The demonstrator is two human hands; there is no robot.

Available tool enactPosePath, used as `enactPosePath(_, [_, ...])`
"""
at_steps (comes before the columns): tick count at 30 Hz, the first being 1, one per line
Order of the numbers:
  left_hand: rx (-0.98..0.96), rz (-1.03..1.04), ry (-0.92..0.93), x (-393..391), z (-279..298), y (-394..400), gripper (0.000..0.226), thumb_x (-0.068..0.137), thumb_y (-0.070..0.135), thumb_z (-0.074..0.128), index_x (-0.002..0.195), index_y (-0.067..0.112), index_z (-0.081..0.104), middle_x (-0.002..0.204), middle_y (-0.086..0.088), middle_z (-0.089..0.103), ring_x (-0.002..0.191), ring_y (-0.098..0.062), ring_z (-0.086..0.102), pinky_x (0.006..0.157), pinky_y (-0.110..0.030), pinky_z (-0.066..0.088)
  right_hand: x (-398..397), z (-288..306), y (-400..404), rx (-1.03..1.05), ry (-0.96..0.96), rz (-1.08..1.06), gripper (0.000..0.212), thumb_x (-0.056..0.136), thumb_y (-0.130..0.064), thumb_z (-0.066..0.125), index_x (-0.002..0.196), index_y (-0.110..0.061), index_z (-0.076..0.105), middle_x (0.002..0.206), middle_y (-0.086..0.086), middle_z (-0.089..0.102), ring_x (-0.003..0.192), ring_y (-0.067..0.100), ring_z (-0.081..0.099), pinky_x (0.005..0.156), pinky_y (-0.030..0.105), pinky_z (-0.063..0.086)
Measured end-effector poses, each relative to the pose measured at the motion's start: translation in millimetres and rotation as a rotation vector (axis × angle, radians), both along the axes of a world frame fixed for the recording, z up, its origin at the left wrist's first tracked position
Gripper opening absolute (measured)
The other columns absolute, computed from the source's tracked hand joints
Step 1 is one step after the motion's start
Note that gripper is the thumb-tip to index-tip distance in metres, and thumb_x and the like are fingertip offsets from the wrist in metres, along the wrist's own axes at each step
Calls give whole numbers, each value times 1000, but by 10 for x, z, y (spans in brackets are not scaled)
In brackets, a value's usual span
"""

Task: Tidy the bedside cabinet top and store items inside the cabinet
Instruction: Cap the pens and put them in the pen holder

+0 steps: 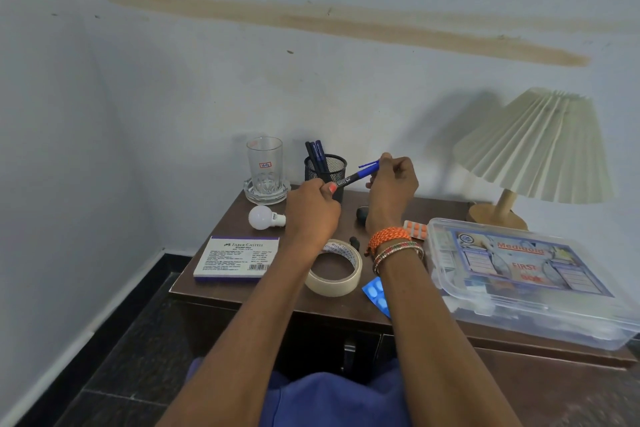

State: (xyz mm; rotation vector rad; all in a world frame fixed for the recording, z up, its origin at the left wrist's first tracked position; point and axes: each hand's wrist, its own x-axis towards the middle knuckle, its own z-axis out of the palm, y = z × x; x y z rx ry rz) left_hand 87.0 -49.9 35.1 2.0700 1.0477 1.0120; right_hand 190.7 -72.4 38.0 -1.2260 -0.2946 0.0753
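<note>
Above the dark wooden cabinet top (221, 218), both hands hold a blue marker pen (356, 176). My left hand (311, 208) grips its black lower end, and my right hand (393, 184) pinches the blue cap end. Just behind the pen stands a black mesh pen holder (327, 166) with several dark blue pens in it. On the top also lie a roll of beige tape (336, 269), a white stamp pad box (239, 258), a white bulb (265, 217), an orange pill strip (415, 229) and a blue pill strip (375, 291).
A glass (265, 163) stands on a glass dish (266, 189) at the back left. A clear first aid box (519, 281) fills the right side, with a pleated table lamp (533, 149) behind it. The cabinet doors (349, 347) below look closed. Walls stand behind and at left.
</note>
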Motion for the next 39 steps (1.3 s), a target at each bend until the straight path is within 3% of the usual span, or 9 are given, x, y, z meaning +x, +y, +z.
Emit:
enactPosePath(5, [75, 51, 63, -78, -89, 26, 27, 99, 21, 40, 85, 4, 57, 76, -10, 52, 70, -24, 45, 61, -31, 28, -56, -46, -18, -113, 4, 70, 28, 96, -18, 51, 68, -17, 47, 81, 15, 58, 73, 22, 53, 80, 44, 53])
enactPosePath(10, [7, -6, -35, -83, -132, 237, 23, 98, 20, 43, 86, 5, 56, 87, -15, 62, 76, -23, 50, 63, -29, 31, -30, -15, 6, -142, 6, 195, 13, 96, -21, 52, 99, -11, 60, 82, 10, 66, 65, 13, 60, 56, 24, 54])
enactPosePath(13, [24, 37, -147, -86, -152, 312, 13, 93, 14, 55, 88, 4, 61, 87, -12, 64, 77, -19, 51, 59, -18, 33, -95, -3, 77, -46, 109, 348, 31, 93, -16, 59, 123, -13, 56, 75, 6, 67, 68, 16, 65, 61, 26, 58])
enactPosePath(16, [76, 85, -150, -73, -172, 372, 7, 88, 11, 60, 87, 5, 61, 89, -13, 66, 85, -25, 58, 73, -37, 48, -126, -6, 170, -59, 144, 390, 48, 90, -8, 62, 135, -14, 47, 82, 9, 69, 71, 19, 69, 68, 27, 60])
enactPosePath(20, [194, 5, -46, -50, -217, 445, 7, 88, 17, 62, 90, 10, 62, 90, -7, 65, 86, -24, 58, 74, -40, 49, -46, -20, 232, -61, 146, 283, 43, 87, 0, 62, 124, -15, 47, 91, 16, 69, 69, 18, 70, 70, 29, 60])
enactPosePath(24, [291, -29, 20, -26, -306, 527, 26, 92, 17, 55, 118, 14, 59, 108, -8, 62, 100, -24, 57, 77, -36, 47, 74, 45, 301, -36, -118, 21, 36, 87, -6, 61, 116, -19, 44, 86, 14, 69, 73, 22, 70, 64, 19, 55])
enactPosePath(28, [306, 38, 40, 7, -334, 661, 45, 91, 2, 46, 135, 13, 46, 127, -11, 56, 117, -28, 51, 91, -40, 45, 221, 204, 435, 32, -417, -163, 32, 90, -12, 58, 115, -23, 42, 76, -3, 65, 67, -1, 64, 61, 5, 47])
enactPosePath(30, [283, 23, 57, 30, -330, 727, 52, 88, -3, 45, 138, 13, 44, 134, -12, 53, 124, -28, 47, 99, -38, 41, 315, 197, 523, 3, -459, -150, 32, 90, -11, 58, 114, -24, 42, 77, -8, 62, 68, -11, 61, 61, 2, 45])
enactPosePath(39, [202, -69, 153, 115, -396, 971, 49, 89, -1, 45, 136, 12, 45, 143, -7, 45, 133, -21, 39, 109, -33, 32, 666, -160, 863, -393, -603, 54, 33, 91, -7, 56, 117, -22, 41, 75, -7, 58, 63, 1, 58, 58, 12, 44])
